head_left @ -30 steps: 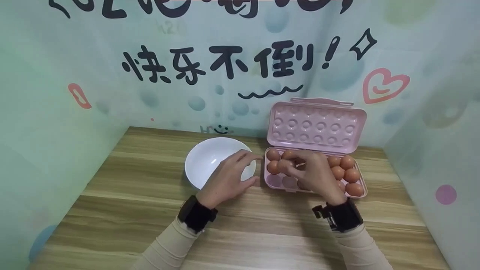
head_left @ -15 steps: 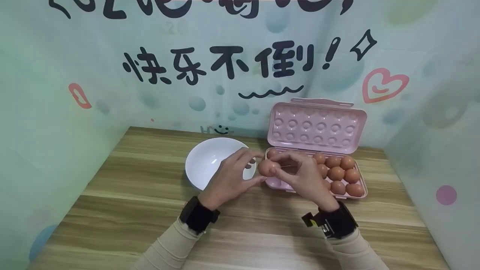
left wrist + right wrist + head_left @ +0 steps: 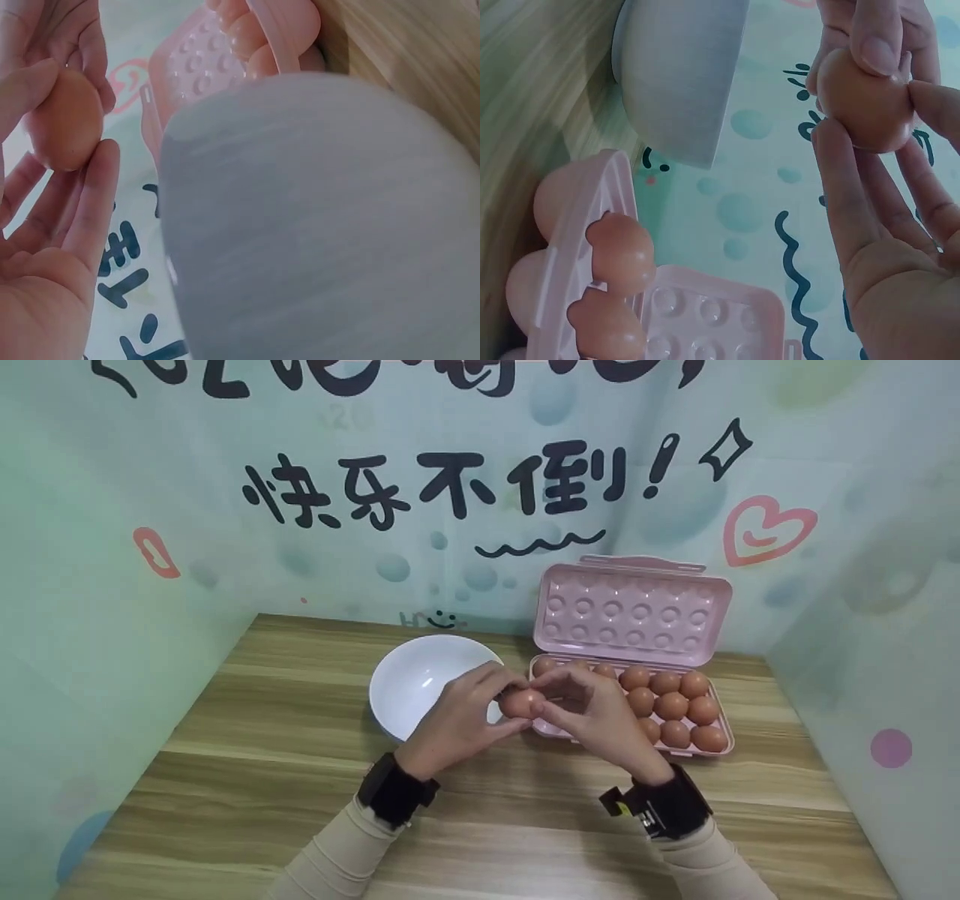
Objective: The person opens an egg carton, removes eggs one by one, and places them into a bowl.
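Egg [image 3: 521, 703], brown, shell whole on the sides that show, up in the air between bowl and carton, held by both hands; nearest are cream sleeves [image 3: 330, 844] coming in from the near edge over the wood-grain table [image 3: 487, 840]; black wrist straps [image 3: 397, 787] next, one per wrist; right hand [image 3: 600, 720] pinches the egg from the right, thumb on near side, fingers on far side; left hand [image 3: 457, 720] grips it from the left, fingers bent over far side, both wrist views showing fingertips of the two hands on the shell; white bowl [image 3: 409, 682] left, partly behind left hand; pink carton [image 3: 551, 729] right, partly behind right hand, rows of brown eggs [image 3: 671, 706] seated in it, left part mostly hidden; lid [image 3: 634, 615] swung up on far side, dimpled inside facing near; farthest, pale green backdrop [image 3: 360, 585] with black lettering [image 3: 562, 476] and pink heart [image 3: 769, 532] at right.
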Tool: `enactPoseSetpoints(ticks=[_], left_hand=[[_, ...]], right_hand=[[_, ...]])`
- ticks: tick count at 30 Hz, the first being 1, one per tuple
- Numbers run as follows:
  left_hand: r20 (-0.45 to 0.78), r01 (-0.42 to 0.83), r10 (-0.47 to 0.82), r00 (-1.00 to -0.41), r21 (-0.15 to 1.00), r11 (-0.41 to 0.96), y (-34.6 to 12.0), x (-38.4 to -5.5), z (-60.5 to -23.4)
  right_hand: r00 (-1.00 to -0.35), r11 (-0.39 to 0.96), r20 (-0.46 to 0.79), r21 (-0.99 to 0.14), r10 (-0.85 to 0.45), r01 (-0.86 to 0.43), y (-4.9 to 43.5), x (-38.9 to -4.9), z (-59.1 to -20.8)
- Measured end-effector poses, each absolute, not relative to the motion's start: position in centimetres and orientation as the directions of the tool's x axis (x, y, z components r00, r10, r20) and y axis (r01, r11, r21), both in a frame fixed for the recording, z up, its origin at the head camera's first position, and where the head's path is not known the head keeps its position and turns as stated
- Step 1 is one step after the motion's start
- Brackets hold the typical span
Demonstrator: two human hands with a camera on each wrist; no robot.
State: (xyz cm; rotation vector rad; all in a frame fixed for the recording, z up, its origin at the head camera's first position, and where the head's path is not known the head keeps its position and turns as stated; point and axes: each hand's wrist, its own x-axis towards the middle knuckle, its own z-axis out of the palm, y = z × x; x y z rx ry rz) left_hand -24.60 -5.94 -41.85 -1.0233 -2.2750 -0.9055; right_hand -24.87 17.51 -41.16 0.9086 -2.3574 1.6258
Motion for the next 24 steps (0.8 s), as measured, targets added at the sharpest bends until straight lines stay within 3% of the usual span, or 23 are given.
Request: enactPoseSetpoints(ticks=[5,11,24], left_hand=[[0.641,0.774,0.465,-0.610,0.359,0.522,-6.9,-25.1,-41.3],[0.614,0.742,0.458,-0.643,0.350,0.572,-9.3,-25.6,-40.9],[0.421,0.687,0.546,-0.724,0.363,0.630,-13.3,-27.3,-40.2]], right_hand=[[-0.795,0.315,0.460,-0.745,-0.395,-0.588,19.0,-25.0,-40.1],[-0.762,0.539,0.480,-0.540,-0.434,-0.647,21.3,-25.4,-39.2],[-0.813,0.734,0.364,-0.363,-0.455,-0.574,24.3,-26.5,-39.2]])
